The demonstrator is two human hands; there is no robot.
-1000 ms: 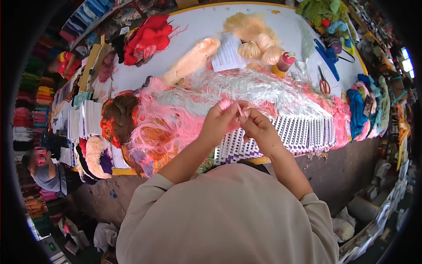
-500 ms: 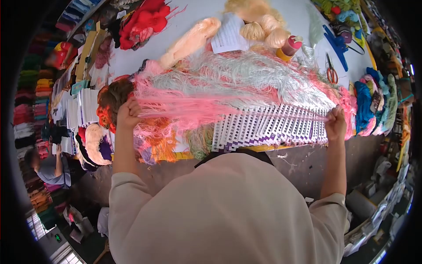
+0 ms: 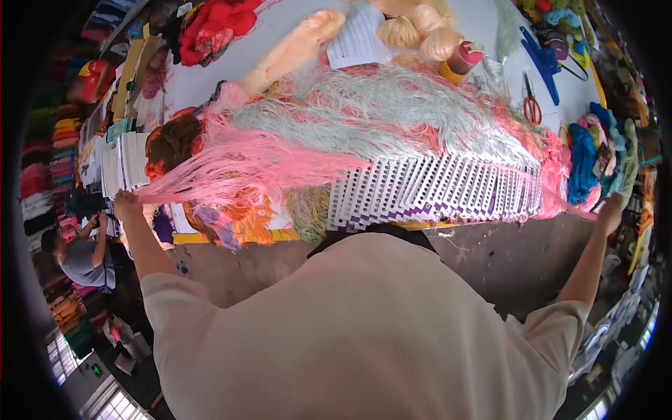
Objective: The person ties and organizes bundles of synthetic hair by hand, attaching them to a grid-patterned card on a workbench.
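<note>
My left hand [image 3: 127,204] is stretched far out to the left and grips one end of a bundle of pink yarn strands [image 3: 245,171]. My right hand [image 3: 611,211] is flung out to the right beyond the table edge, gripping the thin other end of the pink strands. The yarn is pulled taut across a row of white and purple cards [image 3: 434,190] lying at the front of the table. Behind it lies a heap of pale grey-green and pink loose yarn [image 3: 392,115].
On the white table [image 3: 210,77] lie red yarn [image 3: 213,24], peach skeins [image 3: 294,49], a printed sheet [image 3: 358,40], orange-handled scissors [image 3: 533,106] and blue yarn [image 3: 579,162]. Stacked cards [image 3: 126,164] sit at the left. A person [image 3: 77,255] crouches at the far left.
My hands were together in front of me, then pulled apart sideways. Now both arms are spread wide, drawing the pink strands out long and taut.
</note>
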